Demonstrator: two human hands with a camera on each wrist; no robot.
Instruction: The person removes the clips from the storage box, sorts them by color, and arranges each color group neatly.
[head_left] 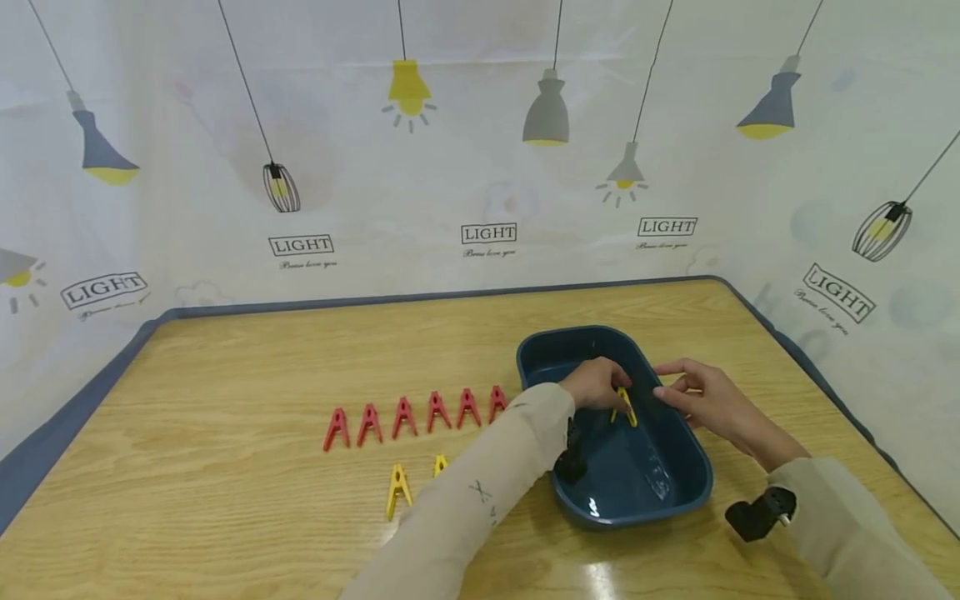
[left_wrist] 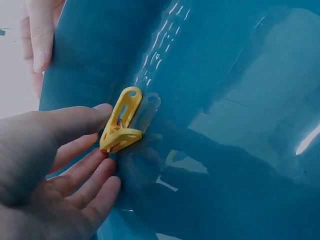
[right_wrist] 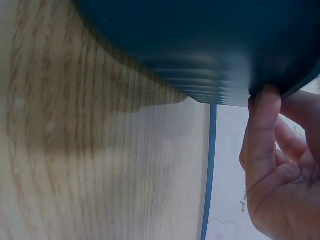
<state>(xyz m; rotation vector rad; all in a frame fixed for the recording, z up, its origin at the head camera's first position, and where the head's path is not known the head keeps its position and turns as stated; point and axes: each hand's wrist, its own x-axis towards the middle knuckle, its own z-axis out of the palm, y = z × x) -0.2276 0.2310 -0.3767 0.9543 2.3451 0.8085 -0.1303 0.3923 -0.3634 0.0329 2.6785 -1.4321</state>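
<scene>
Inside the blue plastic basin (head_left: pixel 615 479), my left hand (head_left: pixel 596 383) pinches a yellow clothespin (left_wrist: pixel 121 120) between thumb and fingertips, low by the basin's right wall. The left wrist view shows the clothespin's reflection in the shiny blue surface. My right hand (head_left: pixel 712 402) is at the basin's right side, its thumb and forefinger gripping the rim, as the right wrist view (right_wrist: pixel 280 150) shows from outside. Left of the basin, several red clothespins (head_left: pixel 403 416) stand in a row. Nearer are a yellow clothespin (head_left: pixel 397 490) and another (head_left: pixel 440 463), partly hidden by my left sleeve.
A wooden table (head_left: pixel 247 358) carries everything. Behind it and at both sides hangs a white cloth (head_left: pixel 405 175) printed with lamps and the word LIGHT. My left forearm (head_left: pixel 480 492) crosses over the basin's left rim and covers part of the table.
</scene>
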